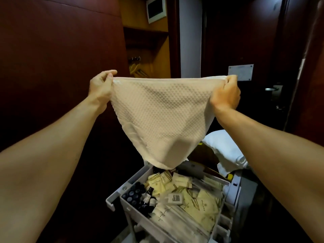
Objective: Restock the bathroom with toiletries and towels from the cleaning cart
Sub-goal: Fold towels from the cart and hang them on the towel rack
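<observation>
From the head camera, both bare arms reach forward at chest height. The left hand (101, 85) pinches one top corner of a cream waffle-textured cotton towel (157, 116), thumb and fingers closed on the hem in a narrow grip. The right hand (226, 92) clutches the opposite top corner, fingers curled round the bunched edge. The towel hangs stretched between them, its top edge nearly level and its body sagging to a rounded point just above the grey plastic cleaning cart (119, 192).

The cart's top tray holds pale yellow toiletry sachets (201, 200) in a loose heap, with small dark bottles (135, 193) clustered in the left compartment. Folded white linen (222, 148) lies on the cart's far right side. Behind stand a dark wood panel wall (52, 50) and a dark door with a metal handle (270, 89).
</observation>
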Demonstrator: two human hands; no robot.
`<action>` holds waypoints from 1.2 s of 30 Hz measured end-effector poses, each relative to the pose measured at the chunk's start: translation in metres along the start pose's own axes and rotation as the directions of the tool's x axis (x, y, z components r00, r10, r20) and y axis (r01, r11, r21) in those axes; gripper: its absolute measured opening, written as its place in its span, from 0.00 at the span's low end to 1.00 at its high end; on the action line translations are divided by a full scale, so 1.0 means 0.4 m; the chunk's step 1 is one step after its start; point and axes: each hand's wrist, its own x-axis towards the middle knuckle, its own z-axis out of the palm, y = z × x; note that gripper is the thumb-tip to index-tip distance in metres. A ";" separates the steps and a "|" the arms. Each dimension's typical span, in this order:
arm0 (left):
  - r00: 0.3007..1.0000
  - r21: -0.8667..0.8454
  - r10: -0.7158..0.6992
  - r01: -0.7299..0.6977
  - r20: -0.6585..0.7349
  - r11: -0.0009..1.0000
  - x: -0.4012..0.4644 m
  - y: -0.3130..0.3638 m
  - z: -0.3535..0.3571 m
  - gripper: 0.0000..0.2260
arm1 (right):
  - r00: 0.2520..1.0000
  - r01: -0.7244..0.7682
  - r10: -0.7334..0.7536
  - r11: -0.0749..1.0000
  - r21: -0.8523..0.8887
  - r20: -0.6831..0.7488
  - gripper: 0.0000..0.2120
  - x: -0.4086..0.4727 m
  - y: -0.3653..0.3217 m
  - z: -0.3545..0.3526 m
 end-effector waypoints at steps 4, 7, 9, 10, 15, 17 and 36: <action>0.966 0.042 -0.147 0.141 0.212 0.989 -0.095 -0.062 -0.040 0.11 | 0.998 -0.045 0.049 0.995 -0.090 0.044 0.14 -0.074 0.056 -0.056; 0.812 0.133 -0.354 0.331 0.463 0.934 -0.171 -0.119 -0.070 0.11 | 0.989 -0.085 0.104 0.981 -0.177 0.103 0.17 -0.131 0.118 -0.089; 0.667 0.189 -0.449 0.426 0.594 0.885 -0.218 -0.155 -0.084 0.12 | 0.972 -0.119 0.166 0.958 -0.262 0.165 0.16 -0.163 0.171 -0.105; 0.598 0.228 -0.481 0.450 0.641 0.863 -0.240 -0.172 -0.088 0.13 | 0.957 -0.088 0.178 0.931 -0.355 0.230 0.15 -0.178 0.200 -0.111; 0.442 0.400 -0.603 0.471 0.664 0.786 -0.334 -0.266 -0.082 0.12 | 0.753 0.005 0.407 0.782 -0.623 0.517 0.08 -0.254 0.327 -0.128; 0.436 0.450 -0.636 0.459 0.637 0.766 -0.358 -0.306 -0.069 0.11 | 0.663 0.034 0.459 0.770 -0.637 0.591 0.11 -0.280 0.353 -0.125; 0.503 0.447 -0.523 0.274 0.688 0.852 -0.411 -0.476 0.112 0.08 | 0.176 0.460 0.278 0.825 -0.328 0.944 0.20 -0.448 0.370 0.136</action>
